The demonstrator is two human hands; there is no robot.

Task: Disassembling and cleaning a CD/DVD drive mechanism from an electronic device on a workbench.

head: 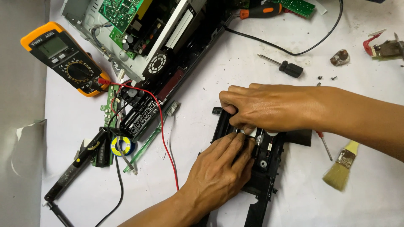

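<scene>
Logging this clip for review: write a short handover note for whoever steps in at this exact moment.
Left hand and right hand: both press fingertips onto the black plastic drive mechanism lying flat on the white table; whether either grips a part is hidden.
Nearby: paintbrush to the right, black-handled screwdriver above, opened chassis and multimeter at left.
Done: chassis already opened.
Left: mechanism still being worked.

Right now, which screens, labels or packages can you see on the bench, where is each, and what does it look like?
Multimeter: upper left of the bench, orange-and-black case, grey rectangular screen above a round dial.
Solder reel: left of the left hand, round, with a yellow-and-blue ring label.
Black plastic tray mechanism: under the left hand and the right hand, no label visible.
No packages in view.
</scene>
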